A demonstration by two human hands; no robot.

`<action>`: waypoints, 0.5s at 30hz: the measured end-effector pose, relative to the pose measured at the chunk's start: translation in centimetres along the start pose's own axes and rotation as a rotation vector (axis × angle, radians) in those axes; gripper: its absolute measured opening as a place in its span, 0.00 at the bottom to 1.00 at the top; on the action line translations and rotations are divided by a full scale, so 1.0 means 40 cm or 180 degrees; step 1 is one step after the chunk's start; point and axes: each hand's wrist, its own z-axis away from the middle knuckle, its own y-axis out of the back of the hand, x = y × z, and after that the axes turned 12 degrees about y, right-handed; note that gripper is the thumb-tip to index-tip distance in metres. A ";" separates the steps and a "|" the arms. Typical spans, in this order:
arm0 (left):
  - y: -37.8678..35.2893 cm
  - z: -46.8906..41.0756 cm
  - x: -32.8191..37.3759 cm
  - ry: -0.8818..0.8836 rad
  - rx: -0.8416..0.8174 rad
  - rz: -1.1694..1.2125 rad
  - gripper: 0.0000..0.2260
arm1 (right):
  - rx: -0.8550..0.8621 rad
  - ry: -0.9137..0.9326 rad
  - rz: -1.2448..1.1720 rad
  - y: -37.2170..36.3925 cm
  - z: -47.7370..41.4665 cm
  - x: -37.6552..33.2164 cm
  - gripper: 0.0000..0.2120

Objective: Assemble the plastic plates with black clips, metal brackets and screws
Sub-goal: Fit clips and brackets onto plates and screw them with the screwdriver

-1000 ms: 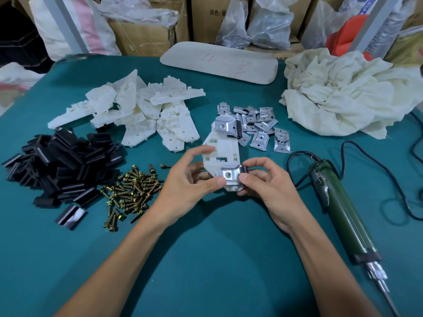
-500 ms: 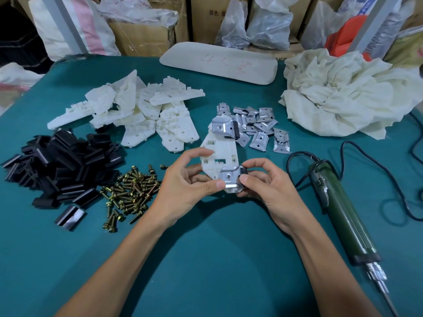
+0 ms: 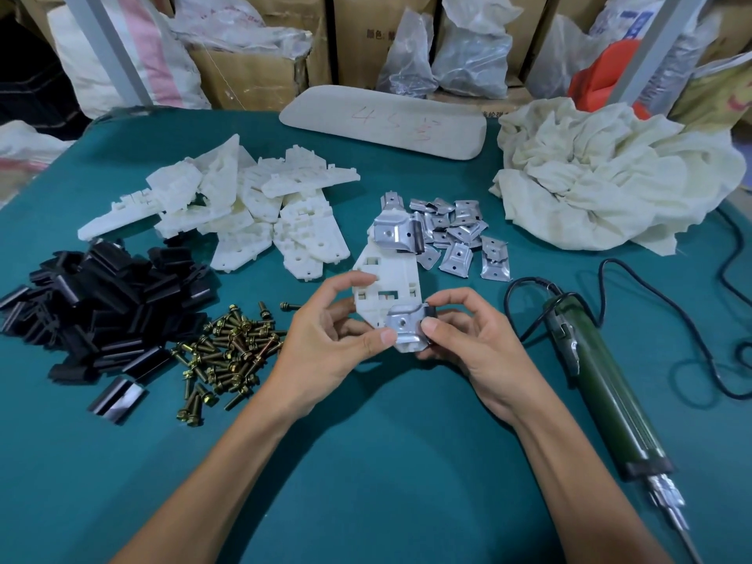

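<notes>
Both hands hold one white plastic plate [image 3: 390, 278] above the green table. My left hand [image 3: 325, 343] grips its left edge, thumb against the near metal bracket [image 3: 405, 325]. My right hand [image 3: 472, 339] pinches that bracket and the black clip [image 3: 430, 310] under it at the plate's near end. A second bracket with a black clip [image 3: 396, 234] sits on the plate's far end. Loose white plates [image 3: 244, 209] lie piled at the back left, black clips [image 3: 101, 295] at the left, brass screws [image 3: 228, 352] beside my left hand, spare brackets [image 3: 460, 238] behind the plate.
A green electric screwdriver [image 3: 602, 392] lies at the right, tip toward me, its black cable [image 3: 691, 311] looping beyond it. A crumpled cream cloth [image 3: 602, 173] fills the back right. A beige pad [image 3: 386, 120] lies at the table's far edge, with boxes and bags behind.
The plate has tilted slightly and shifted a little to the left in my hands; my fingers have adjusted on the near bracket. Nothing else on the table has moved.
</notes>
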 end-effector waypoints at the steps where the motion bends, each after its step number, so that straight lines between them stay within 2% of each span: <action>1: -0.001 0.000 -0.001 0.0003 0.0013 -0.0024 0.25 | -0.0001 -0.0002 -0.0029 0.000 0.000 -0.001 0.08; 11: -0.005 0.009 -0.005 -0.0076 -0.0057 0.0067 0.24 | 0.0081 0.0020 -0.0040 -0.011 0.003 0.002 0.11; 15: -0.002 0.002 0.004 0.0146 -0.0050 0.0408 0.20 | 0.0092 -0.0020 -0.0104 -0.013 0.007 -0.002 0.15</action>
